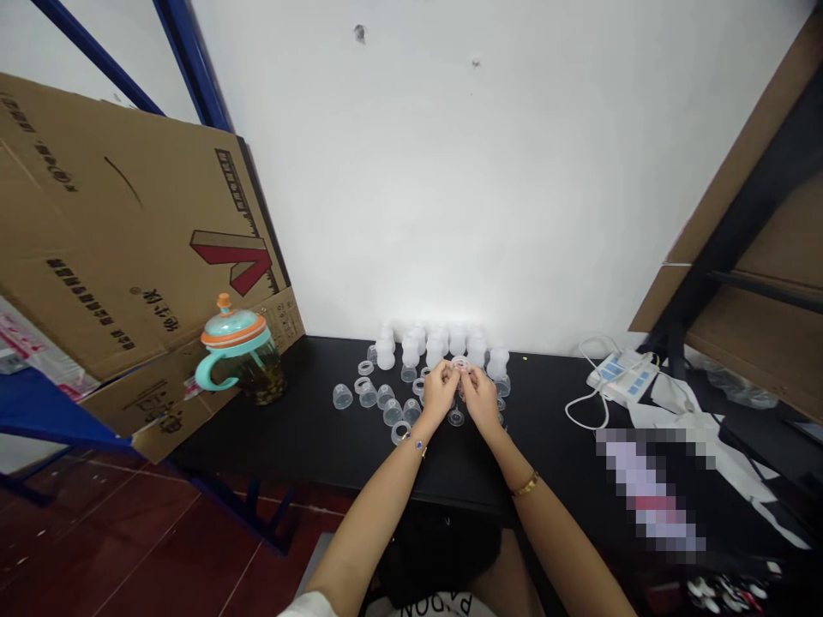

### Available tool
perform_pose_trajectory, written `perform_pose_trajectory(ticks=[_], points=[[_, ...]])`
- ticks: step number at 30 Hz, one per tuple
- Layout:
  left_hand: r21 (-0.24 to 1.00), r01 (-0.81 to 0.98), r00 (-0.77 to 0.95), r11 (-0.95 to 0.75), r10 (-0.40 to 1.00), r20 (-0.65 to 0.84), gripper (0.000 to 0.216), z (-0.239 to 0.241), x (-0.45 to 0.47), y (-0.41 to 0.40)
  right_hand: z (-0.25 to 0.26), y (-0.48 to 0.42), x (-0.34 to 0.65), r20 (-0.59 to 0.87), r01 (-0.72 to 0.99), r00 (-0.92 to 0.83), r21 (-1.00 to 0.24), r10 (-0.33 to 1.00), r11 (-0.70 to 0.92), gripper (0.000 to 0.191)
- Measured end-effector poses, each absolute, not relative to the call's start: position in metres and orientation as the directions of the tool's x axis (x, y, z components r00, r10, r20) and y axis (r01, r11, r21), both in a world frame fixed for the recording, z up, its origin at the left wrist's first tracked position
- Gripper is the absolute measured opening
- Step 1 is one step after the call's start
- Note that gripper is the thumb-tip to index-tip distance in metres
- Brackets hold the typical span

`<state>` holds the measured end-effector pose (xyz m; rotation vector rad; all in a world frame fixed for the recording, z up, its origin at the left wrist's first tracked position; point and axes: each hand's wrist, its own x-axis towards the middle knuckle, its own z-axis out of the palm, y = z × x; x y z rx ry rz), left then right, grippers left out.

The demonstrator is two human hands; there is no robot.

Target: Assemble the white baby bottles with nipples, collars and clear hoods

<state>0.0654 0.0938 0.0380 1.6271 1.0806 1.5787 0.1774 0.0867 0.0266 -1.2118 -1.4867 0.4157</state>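
My left hand [440, 390] and my right hand [477, 394] meet above the black table, fingers closed together on a small translucent ring [460, 362]. Its lower part is hidden by my fingers and thumbs. Just behind stand several frosted white small bottles [411, 350] in rows. To the left lie clear domed caps [343, 396] and loose clear rings [365, 368], one ring [401, 432] close to my left wrist. Below the hands, between the forearms, rests a clear round piece [456, 417]. More clear pieces are partly covered by my right hand.
A teal-lidded jug [241, 351] with dark contents stands at left before a large cardboard sheet [129, 240]. At right are a white power strip [623, 375] with a looped cable, crumpled white paper [687, 407] and a blurred-out item [649, 497]. A white wall [450, 188] closes the back.
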Motion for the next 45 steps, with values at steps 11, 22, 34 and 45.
perform_pose_trajectory(ticks=[11,22,34,45], points=[[0.856,0.27,-0.066,-0.44,0.879,0.473,0.025,0.0384,0.0632,0.0935,0.0274,0.0865,0.1771,0.534,0.505,0.1,-0.754,0.84,0.419,0.053],[0.762,0.411,-0.048,-0.501,0.823,0.567,0.02,0.0367,0.0631,0.0949,0.023,0.0902,0.1809,0.499,0.457,0.135,-0.798,0.856,0.393,0.051],[0.8,0.333,-0.042,-0.499,0.84,0.542,0.023,0.0326,0.0643,0.0989,0.0244,0.0899,0.1797,0.458,0.307,0.162,-0.865,0.874,0.396,0.052],[0.865,0.242,-0.018,-0.44,0.889,0.457,0.039,0.0346,0.0635,0.0998,0.0248,0.0918,0.1788,0.407,0.234,0.156,-0.9,0.9,0.367,0.059]])
